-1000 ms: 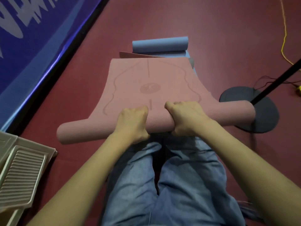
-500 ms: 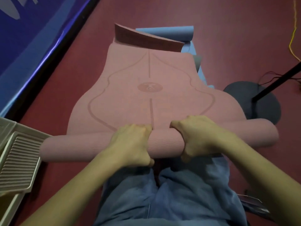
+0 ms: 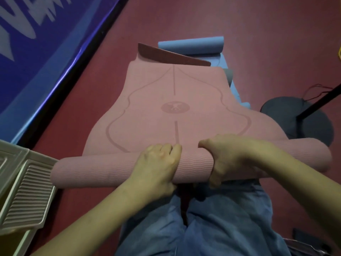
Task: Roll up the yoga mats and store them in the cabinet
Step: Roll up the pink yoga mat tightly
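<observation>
Left hand [image 3: 156,165] and right hand [image 3: 227,159] are both gripping the pink mat [image 3: 175,100] roll mid-frame; roll is lying left-right, flat length running toward frame top.

Large white letters on blue banner [image 3: 36,43], cut off and unreadable; round emblem on pink mat [image 3: 175,107], no legible words.

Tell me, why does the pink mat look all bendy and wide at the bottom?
Head view: the wide-angle lens bulges the pink mat outward near the hands; the room is dim, and the picture is soft, so the blue mat looks slightly blurry.
</observation>
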Demonstrator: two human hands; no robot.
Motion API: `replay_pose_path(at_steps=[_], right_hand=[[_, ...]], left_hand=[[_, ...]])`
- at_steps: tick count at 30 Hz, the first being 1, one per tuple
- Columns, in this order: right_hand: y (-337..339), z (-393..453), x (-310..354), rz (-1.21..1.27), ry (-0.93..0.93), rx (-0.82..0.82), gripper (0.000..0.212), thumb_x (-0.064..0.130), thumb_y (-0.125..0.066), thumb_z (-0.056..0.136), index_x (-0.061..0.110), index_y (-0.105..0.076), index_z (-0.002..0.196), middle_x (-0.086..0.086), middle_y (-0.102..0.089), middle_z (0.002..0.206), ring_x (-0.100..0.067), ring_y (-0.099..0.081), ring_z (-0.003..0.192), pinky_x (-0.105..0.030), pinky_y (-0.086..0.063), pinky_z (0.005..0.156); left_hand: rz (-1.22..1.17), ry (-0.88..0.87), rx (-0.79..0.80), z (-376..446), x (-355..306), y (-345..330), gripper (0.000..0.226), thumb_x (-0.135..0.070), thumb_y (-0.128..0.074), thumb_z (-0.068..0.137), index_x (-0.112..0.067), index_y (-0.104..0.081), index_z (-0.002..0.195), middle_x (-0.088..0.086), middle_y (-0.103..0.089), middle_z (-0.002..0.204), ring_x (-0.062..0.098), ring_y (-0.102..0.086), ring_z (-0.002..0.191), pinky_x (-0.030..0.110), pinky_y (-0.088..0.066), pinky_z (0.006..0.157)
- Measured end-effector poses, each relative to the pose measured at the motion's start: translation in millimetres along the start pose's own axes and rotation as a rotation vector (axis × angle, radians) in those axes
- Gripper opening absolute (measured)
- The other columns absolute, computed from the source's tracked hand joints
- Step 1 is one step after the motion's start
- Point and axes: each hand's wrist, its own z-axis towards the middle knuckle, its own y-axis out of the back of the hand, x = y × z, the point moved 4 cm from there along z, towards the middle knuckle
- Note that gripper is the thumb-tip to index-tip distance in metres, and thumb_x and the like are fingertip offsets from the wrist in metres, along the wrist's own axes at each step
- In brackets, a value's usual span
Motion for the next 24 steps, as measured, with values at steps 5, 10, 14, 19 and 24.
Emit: replay_pose_path(at_steps=[5,10,14,19,24], right_hand=[[-1,-10,9,-0.305,0.040,-0.281,0.077,0.054,-0.084,0.059,0.024,-0.041,0.115,-0.001,-0.057,0.110,-0.028,-0.060,0.098,-0.033,-0.037,0.071],[-9,-9,4,-0.339,0.046,-0.370,0.065,0.049,-0.077,0.059,0.023,-0.042,0.108,0.001,-0.062,0.101,-0.030,-0.064,0.091,-0.036,-0.042,0.067],[16,7,-2,-0.253,0.009,-0.149,0.074,0.048,-0.088,0.047,0.028,-0.054,0.109,0.002,-0.063,0.095,-0.023,-0.059,0.082,-0.032,-0.044,0.065],[27,39,-13,0.054,0.027,0.123,0.067,0.030,-0.099,0.047,0.026,-0.066,0.105,0.007,-0.072,0.090,-0.018,-0.068,0.085,-0.031,-0.058,0.075],[27,48,-15,0.121,0.088,0.106,0.067,0.026,-0.098,0.049,0.024,-0.064,0.107,0.007,-0.072,0.096,-0.018,-0.069,0.092,-0.034,-0.060,0.081]], left_hand=[[-0.159,0.018,0.262,31,20,22,0.078,-0.055,-0.082,0.054,-0.024,-0.051,0.119,0.000,-0.068,0.105,0.027,-0.066,0.094,0.038,-0.056,0.079],[-0.170,-0.009,0.310,38,15,21,0.076,-0.054,-0.084,0.052,-0.025,-0.053,0.115,-0.002,-0.067,0.099,0.024,-0.065,0.088,0.035,-0.055,0.075],[-0.265,0.058,0.200,41,20,18,0.084,-0.059,-0.081,0.049,-0.031,-0.052,0.123,-0.009,-0.055,0.113,0.018,-0.055,0.102,0.033,-0.048,0.079],[-0.107,0.054,0.085,40,18,24,0.086,-0.064,-0.075,0.058,-0.021,-0.040,0.124,-0.004,-0.050,0.114,0.022,-0.052,0.102,0.035,-0.042,0.076],[0.040,0.033,0.037,34,12,25,0.092,-0.063,-0.079,0.068,-0.014,-0.036,0.133,0.005,-0.057,0.117,0.030,-0.060,0.102,0.037,-0.046,0.080]])
